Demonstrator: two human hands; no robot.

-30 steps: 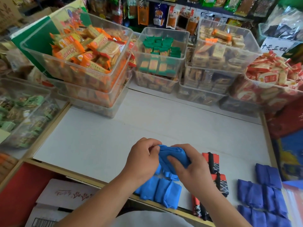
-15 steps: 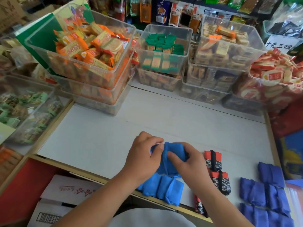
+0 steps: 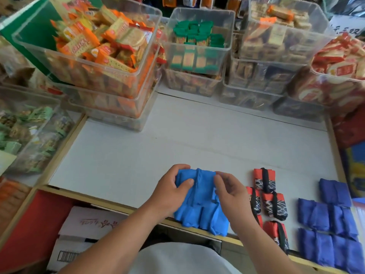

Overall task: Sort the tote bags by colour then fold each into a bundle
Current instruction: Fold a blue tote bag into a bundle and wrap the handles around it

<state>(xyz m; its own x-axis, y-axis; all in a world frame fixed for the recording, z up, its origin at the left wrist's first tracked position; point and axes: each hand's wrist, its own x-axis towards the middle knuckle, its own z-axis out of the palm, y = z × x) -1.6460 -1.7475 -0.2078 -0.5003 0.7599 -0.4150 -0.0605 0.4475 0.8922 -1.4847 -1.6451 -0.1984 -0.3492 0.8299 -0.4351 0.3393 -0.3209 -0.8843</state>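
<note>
A white table (image 3: 177,147) is carrying light blue bundles (image 3: 199,220) at its near edge, red-and-black bundles (image 3: 274,204) beside them, dark blue bundles (image 3: 327,234) rightmost, clear snack bins (image 3: 197,52) behind.

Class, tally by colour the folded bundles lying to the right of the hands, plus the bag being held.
Red-and-black bundles: 5
Dark blue bundles: 5
Light blue bag: 1
Total: 11

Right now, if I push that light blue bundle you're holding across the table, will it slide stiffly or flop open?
Probably soft, not stiff: the light blue bundle wrinkles where the left hand grips it. Likely light, being thin cloth. It shouldn't roll; the finished bundles beneath lie flat.
</note>
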